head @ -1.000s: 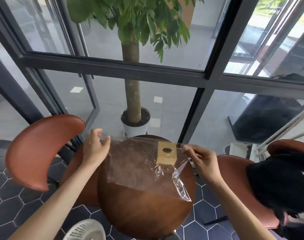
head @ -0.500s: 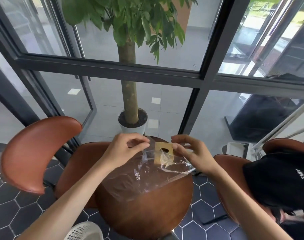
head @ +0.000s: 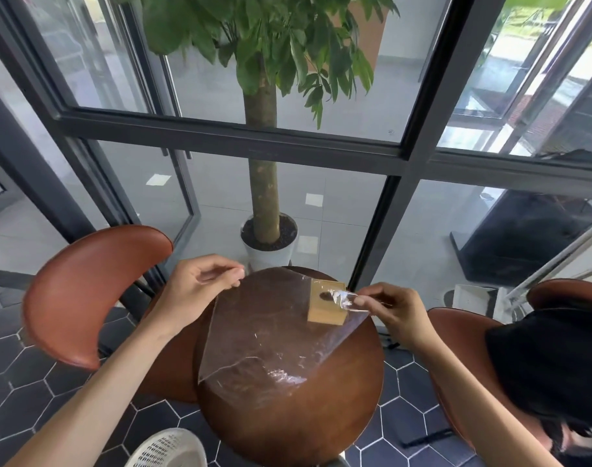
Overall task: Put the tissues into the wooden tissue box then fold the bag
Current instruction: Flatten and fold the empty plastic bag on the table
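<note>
A clear plastic bag (head: 271,335) hangs stretched above the round wooden table (head: 298,419). My left hand (head: 200,288) pinches its upper left corner. My right hand (head: 389,308) pinches its upper right corner, where the film is crinkled. A small wooden tissue box (head: 326,306) with a dark oval hole on top stands at the table's far side, seen through the bag. No tissues show outside the box.
A brown chair (head: 82,291) stands to the left and another (head: 456,335) to the right. A black garment (head: 554,365) lies on the right chair. A white perforated basket (head: 166,448) sits below on the tiled floor. A potted tree (head: 266,210) and glass walls stand behind.
My hands came together half a second ago, bunching the bag, then moved apart again. The bag is now pulled flat between them, narrower than one second ago.
</note>
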